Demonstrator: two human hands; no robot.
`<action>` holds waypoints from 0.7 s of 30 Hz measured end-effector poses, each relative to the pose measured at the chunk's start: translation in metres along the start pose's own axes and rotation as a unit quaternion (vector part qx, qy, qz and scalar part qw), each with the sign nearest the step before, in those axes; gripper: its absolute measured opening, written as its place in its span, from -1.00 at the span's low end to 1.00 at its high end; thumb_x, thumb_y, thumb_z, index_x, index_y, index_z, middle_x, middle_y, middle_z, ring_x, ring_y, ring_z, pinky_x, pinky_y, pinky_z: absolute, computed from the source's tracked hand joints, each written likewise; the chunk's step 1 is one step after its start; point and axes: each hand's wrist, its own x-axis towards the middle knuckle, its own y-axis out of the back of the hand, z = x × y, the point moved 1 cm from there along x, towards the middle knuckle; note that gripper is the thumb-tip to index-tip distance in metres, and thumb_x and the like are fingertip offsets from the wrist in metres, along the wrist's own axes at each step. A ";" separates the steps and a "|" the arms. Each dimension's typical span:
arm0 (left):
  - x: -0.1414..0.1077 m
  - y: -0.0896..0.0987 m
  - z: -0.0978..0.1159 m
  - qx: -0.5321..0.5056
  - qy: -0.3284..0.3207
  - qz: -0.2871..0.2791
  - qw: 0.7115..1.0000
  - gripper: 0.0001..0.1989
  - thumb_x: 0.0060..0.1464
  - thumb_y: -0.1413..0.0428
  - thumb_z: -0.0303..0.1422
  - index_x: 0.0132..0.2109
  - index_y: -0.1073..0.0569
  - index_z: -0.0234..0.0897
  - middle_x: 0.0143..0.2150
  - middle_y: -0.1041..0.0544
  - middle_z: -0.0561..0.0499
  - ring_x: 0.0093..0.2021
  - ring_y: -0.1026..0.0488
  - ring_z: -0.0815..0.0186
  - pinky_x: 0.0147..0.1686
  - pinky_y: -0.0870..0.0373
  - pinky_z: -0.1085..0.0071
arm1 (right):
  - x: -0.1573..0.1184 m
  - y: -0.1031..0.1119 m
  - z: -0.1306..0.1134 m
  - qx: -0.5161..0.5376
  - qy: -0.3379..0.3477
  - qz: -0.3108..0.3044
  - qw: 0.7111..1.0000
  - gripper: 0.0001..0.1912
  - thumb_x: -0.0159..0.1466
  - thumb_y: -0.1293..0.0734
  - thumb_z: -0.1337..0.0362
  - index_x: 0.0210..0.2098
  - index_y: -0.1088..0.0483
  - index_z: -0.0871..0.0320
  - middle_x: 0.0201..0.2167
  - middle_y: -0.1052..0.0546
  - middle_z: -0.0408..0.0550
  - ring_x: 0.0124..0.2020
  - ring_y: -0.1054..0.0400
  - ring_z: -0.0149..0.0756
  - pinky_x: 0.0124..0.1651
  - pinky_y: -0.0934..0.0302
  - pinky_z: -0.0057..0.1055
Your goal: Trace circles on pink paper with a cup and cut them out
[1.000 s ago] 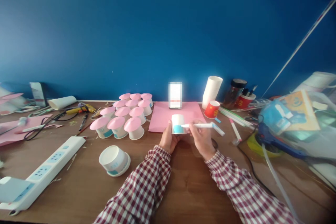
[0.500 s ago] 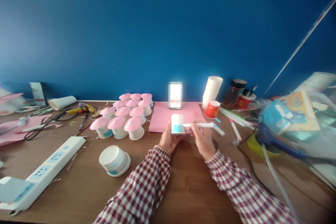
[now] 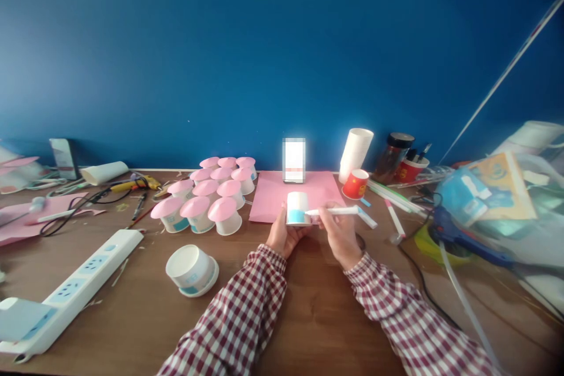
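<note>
My left hand (image 3: 282, 236) is closed around an upside-down paper cup (image 3: 298, 202), its wide rim downward, with a light blue patch on the white side. A white marker (image 3: 337, 211) is gripped in my right hand (image 3: 340, 235), its tip pointing left at the blue patch; whether it touches the cup I cannot tell. Behind the cup lies a pink sheet of paper (image 3: 268, 194). To the left stand several upturned paper cups with pink cone tops (image 3: 222, 210). Nearer me, another upturned paper cup (image 3: 188, 267) rests on the table.
A white power strip (image 3: 83, 276) lies at the left, with a yellow glue gun (image 3: 141, 183) behind it. At the right are a red paper cup (image 3: 356, 184), a tall stack of white cups (image 3: 356, 153), a dark-lidded jar (image 3: 398, 155) and a blue glue gun (image 3: 467, 241). A phone (image 3: 294, 160) stands at the back.
Almost nothing differs. The marker and my right hand have shifted very slightly at the cup's side; my left hand keeps the cup in the same place.
</note>
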 end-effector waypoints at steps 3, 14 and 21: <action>0.001 0.000 0.000 0.000 0.001 -0.009 1.000 -0.47 0.16 0.08 -0.04 -0.05 -0.39 -0.48 -0.20 -0.52 -0.24 -0.27 -0.49 0.23 -0.25 -0.46 0.34 | 0.000 0.000 0.000 -0.001 -0.005 -0.001 1.000 -0.81 0.22 -0.30 0.18 -0.43 -0.34 0.17 -0.57 -0.43 -0.15 -0.52 -0.30 -0.42 -0.47 -0.19 -0.51; 0.000 0.000 -0.001 0.006 0.001 -0.006 1.000 -0.44 0.16 0.09 -0.02 -0.04 -0.39 -0.49 -0.20 -0.52 -0.26 -0.28 -0.49 0.23 -0.26 -0.46 0.34 | 0.000 0.001 0.002 -0.018 -0.003 -0.001 1.000 -0.77 0.22 -0.29 0.12 -0.41 -0.36 0.17 -0.55 -0.46 -0.12 -0.51 -0.34 -0.38 -0.46 -0.23 -0.48; 0.000 0.000 -0.001 0.008 -0.001 -0.003 1.000 -0.44 0.16 0.09 -0.02 -0.03 -0.39 -0.49 -0.18 -0.51 -0.26 -0.27 -0.49 0.24 -0.24 -0.45 0.33 | -0.001 0.001 0.000 -0.023 -0.007 0.001 1.000 -0.75 0.22 -0.29 0.10 -0.42 -0.35 0.17 -0.55 -0.46 -0.12 -0.50 -0.35 -0.37 -0.45 -0.24 -0.47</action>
